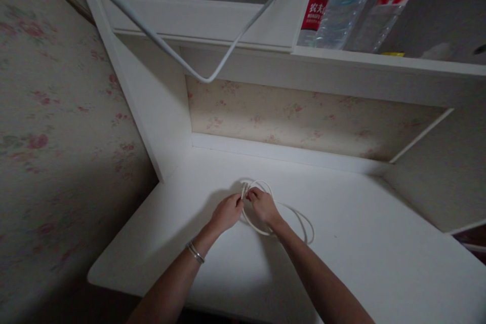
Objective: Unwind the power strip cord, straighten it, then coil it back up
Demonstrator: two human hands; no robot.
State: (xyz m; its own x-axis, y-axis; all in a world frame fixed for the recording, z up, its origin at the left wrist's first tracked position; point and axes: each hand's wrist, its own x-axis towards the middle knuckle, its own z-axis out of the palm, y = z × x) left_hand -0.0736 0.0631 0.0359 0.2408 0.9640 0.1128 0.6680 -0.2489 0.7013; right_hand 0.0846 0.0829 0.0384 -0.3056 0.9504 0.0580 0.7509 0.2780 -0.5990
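Note:
A thin white cable (304, 223) lies coiled in loops on the white desk (379, 243). My left hand (227, 212) and my right hand (262, 205) meet at the top of the coil, both with fingers pinched closed on the cable near its end. A loop runs under my right wrist and curves out to the right. My left wrist wears a silver bangle (195, 252).
A white shelf (341, 61) above the desk holds plastic water bottles (341, 10). A white wire hanger (170, 50) hangs at the top. Floral wallpaper (56, 136) covers the left wall and the back panel. The desk's front edge is near my arms.

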